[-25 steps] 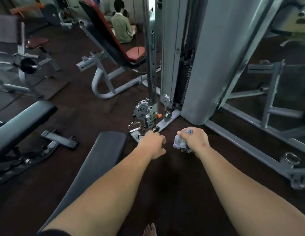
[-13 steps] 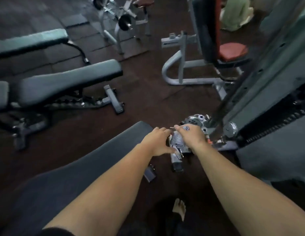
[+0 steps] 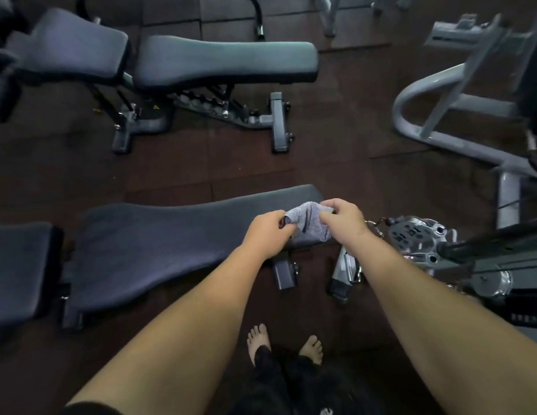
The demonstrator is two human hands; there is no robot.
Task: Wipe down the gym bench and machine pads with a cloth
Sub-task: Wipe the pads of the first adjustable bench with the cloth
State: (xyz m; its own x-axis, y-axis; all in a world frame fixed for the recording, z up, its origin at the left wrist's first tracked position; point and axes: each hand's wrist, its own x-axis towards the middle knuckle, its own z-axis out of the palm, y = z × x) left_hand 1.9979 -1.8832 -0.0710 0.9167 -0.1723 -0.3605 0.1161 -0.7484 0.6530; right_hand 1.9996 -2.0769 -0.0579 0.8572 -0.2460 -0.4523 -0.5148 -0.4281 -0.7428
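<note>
Left arm: bare, stretched forward from lower left.
Left hand [image 3: 268,232]: fingers curled, pinching one edge of the cloth [image 3: 309,223].
Right arm: bare, reaching in from lower right.
Right hand [image 3: 340,218]: knuckles up, fingers and thumb gripping the cloth's other side, just beside the left hand.
Feet [image 3: 257,339]: bare, side by side below the arms.

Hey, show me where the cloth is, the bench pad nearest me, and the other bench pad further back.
cloth [image 3: 309,223]: head view, middle of the crumpled grey fabric.
near bench pad [image 3: 156,250]: head view, bare middle of the long pad.
far bench pad [image 3: 225,59]: head view, centre of its long pad's top.
</note>
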